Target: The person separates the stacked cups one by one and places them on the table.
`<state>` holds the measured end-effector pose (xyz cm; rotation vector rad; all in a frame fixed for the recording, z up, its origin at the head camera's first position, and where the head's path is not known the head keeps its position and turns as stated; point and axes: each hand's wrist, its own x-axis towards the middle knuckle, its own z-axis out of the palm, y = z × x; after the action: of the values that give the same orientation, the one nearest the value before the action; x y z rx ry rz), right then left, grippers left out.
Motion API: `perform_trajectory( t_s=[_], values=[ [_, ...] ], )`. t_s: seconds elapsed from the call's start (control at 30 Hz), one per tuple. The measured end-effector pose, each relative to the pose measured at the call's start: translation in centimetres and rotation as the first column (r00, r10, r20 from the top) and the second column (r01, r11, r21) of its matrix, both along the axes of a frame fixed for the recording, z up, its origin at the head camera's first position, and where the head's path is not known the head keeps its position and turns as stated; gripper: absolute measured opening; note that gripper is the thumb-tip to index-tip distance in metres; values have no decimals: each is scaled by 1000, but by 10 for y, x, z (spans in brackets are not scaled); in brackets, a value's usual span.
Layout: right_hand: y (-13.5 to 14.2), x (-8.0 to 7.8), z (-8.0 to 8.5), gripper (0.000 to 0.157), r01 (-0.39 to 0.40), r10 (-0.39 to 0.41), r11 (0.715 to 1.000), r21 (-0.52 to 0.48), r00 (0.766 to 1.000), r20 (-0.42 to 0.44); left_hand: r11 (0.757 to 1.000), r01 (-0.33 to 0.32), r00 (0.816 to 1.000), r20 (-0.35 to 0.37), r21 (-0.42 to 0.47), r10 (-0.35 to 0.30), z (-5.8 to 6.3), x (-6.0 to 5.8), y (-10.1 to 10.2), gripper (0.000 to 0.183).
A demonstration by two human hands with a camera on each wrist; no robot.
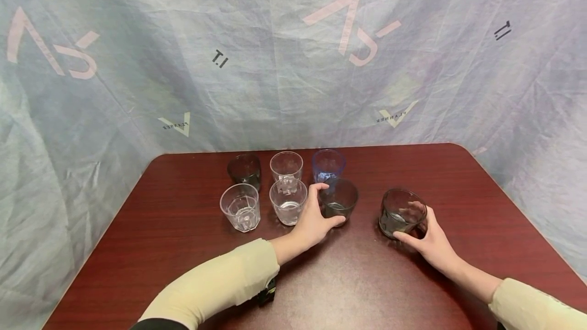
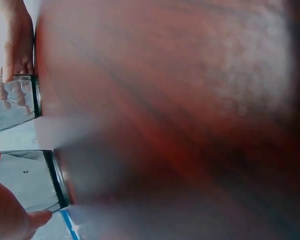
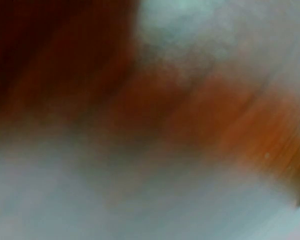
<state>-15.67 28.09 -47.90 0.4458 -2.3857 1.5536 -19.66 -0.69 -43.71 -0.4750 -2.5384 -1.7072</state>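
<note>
My left hand (image 1: 314,220) grips a dark grey glass (image 1: 340,202) at the front right of a cluster, thumb on its near side and a finger at its far rim. To the right of it, my right hand (image 1: 433,241) holds a second dark glass (image 1: 394,218), thumb in front and fingers showing through the far wall. Both glasses have their mouths up; the right one leans slightly. In the left wrist view, the left-hand glass (image 2: 25,180) and the right-hand glass (image 2: 12,107) stand with bases at the tabletop. The right wrist view is blurred and shows neither glass.
Left of my left hand are two clear glasses (image 1: 289,205) (image 1: 240,210). Behind them stand a dark glass (image 1: 244,169), another clear glass (image 1: 286,164) and a blue-tinted glass (image 1: 328,164). The reddish-brown table (image 1: 367,289) ends at a printed grey cloth (image 1: 275,90).
</note>
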Motion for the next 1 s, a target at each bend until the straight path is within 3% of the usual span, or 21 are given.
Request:
perform_trajectory(
  t_s=[0.13, 0.53, 0.77, 1.0],
  values=[
    [0, 0, 0, 76, -1, 1, 1000, 2, 1000, -7, 999, -9, 1000, -14, -39, 9, -1, 0, -1, 74],
    [1, -1, 7, 75, -24, 24, 1000, -1, 1000, 20, 1000, 17, 1000, -21, -15, -17, -3, 1, -2, 74],
    [3, -6, 21, 74, -24, 24, 1000, -1, 998, 55, 1000, 30, 999, -26, -6, -30, -3, 0, -2, 74],
    [0, -22, 38, 73, -19, 19, 1000, -2, 996, 92, 999, 38, 999, -23, 10, -38, -3, 0, -3, 74]
  ],
)
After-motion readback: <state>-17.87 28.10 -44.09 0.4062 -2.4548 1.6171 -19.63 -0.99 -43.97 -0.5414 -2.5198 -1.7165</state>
